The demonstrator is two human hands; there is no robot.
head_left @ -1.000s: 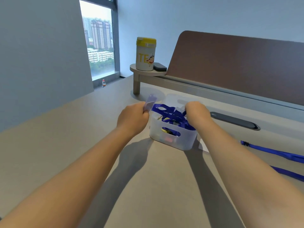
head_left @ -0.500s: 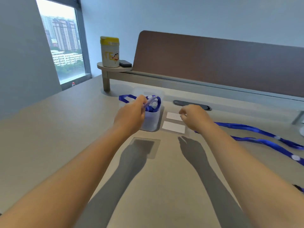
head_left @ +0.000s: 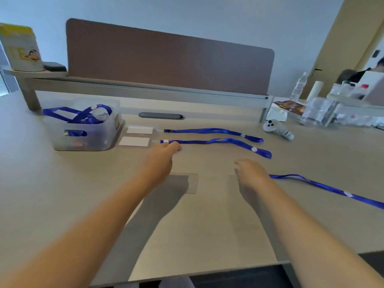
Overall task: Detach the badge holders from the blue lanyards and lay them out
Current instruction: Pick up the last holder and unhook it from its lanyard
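Lying flat, clear badge holder (head_left: 182,182) — glossy, see-through, between both hands.

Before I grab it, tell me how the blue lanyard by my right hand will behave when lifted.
The lanyard is a thin flat ribbon lying in loose bends on the table, so it will probably droop limply. It looks light and unlikely to roll. The far end may drag behind, since the strap trails off past the right hand.

matt table (head_left: 62,194), translucent plastic bin (head_left: 83,132), woven lanyards (head_left: 214,131)
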